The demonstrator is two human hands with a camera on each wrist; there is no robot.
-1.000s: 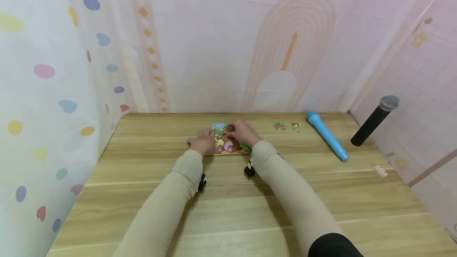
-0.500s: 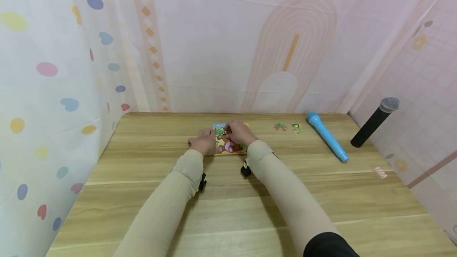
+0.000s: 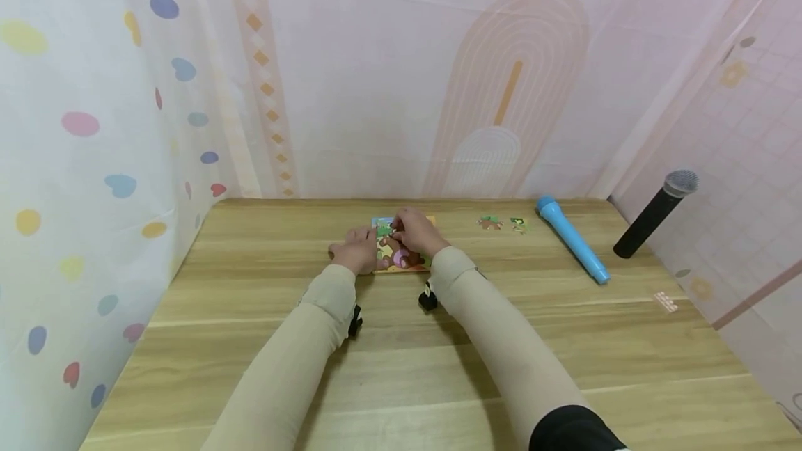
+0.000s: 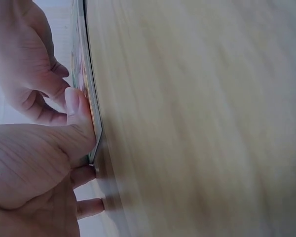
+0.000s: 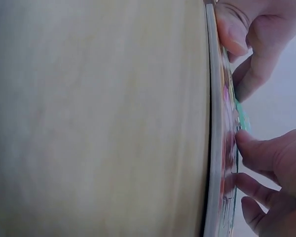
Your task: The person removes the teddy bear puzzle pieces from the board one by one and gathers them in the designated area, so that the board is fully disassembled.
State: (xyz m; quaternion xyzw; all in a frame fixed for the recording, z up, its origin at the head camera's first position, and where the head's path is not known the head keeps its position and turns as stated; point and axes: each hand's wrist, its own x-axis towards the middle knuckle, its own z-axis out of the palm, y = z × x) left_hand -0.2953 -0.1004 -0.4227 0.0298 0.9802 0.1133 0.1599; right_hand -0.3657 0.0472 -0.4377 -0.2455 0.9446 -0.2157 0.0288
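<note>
A jigsaw puzzle board (image 3: 401, 257) with a brown bear picture lies near the back of the wooden table. My left hand (image 3: 354, 251) rests along the board's left edge; in the left wrist view its thumb (image 4: 74, 106) lies on the board's front corner and other fingertips touch the tabletop. Over the board's upper middle, my right hand (image 3: 418, 232) has its thumb and fingers brought together low on the picture. A green-edged puzzle piece (image 5: 243, 116) tilts up by the right thumb in the right wrist view, mostly hidden by the fingers.
Two loose puzzle pieces, a brown and green one (image 3: 490, 223) and a green one (image 3: 519, 225), lie right of the board. Farther right are a blue toy microphone (image 3: 573, 241) and a black microphone (image 3: 654, 216). A patterned curtain (image 3: 363, 89) hangs behind the table.
My right hand has shifted left across the board, uncovering more of its right side. The left hand stays at the left edge.
</note>
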